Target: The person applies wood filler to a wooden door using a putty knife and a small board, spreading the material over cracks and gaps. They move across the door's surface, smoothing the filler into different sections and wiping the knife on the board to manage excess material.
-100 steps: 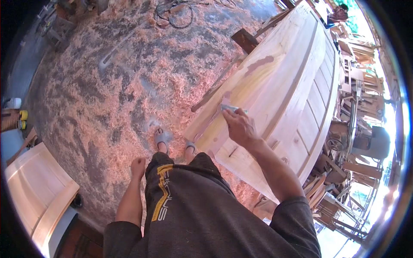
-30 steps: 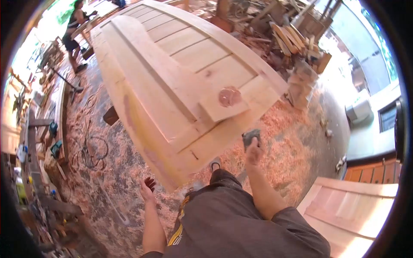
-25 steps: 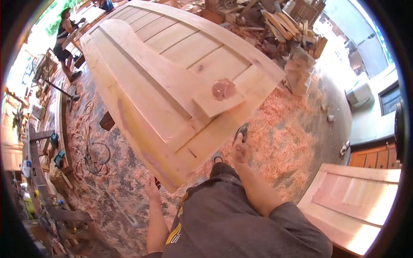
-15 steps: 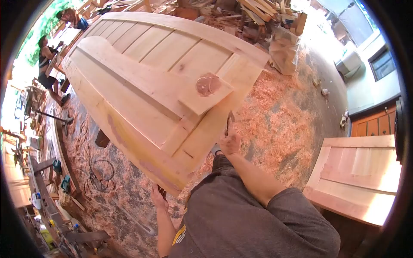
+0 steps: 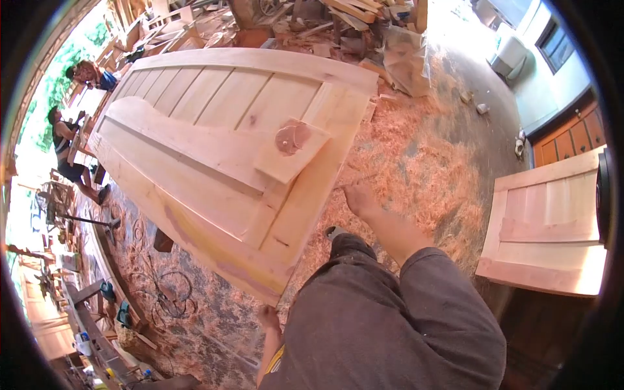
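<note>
A large pale wooden door panel point(image 5: 195, 201), framed with slats, lies before me. On top rests a long board with a curved edge point(image 5: 185, 136). At the board's near end is a squarish wood piece point(image 5: 283, 167) bearing a round pinkish-brown disc point(image 5: 292, 138). My right hand point(image 5: 359, 197) hangs just right of the door's edge, fingers curled; a thin dark bit shows by the fingertips, too small to name. My left hand point(image 5: 268, 318) is closed just below the door's near corner; whether it holds anything is hidden.
Wood shavings point(image 5: 416, 169) cover the floor. Another panelled wooden piece point(image 5: 546, 227) stands at right. Scrap wood point(image 5: 351, 19) is heaped at the back. Two people point(image 5: 68, 146) are at the far left. Coiled cable point(image 5: 172, 292) and a tool-strewn bench point(image 5: 84, 338) lie at left.
My right hand has moved off the door's edge, to the right of it. My left hand has come in closer beneath the near corner. The view has shifted slightly.
</note>
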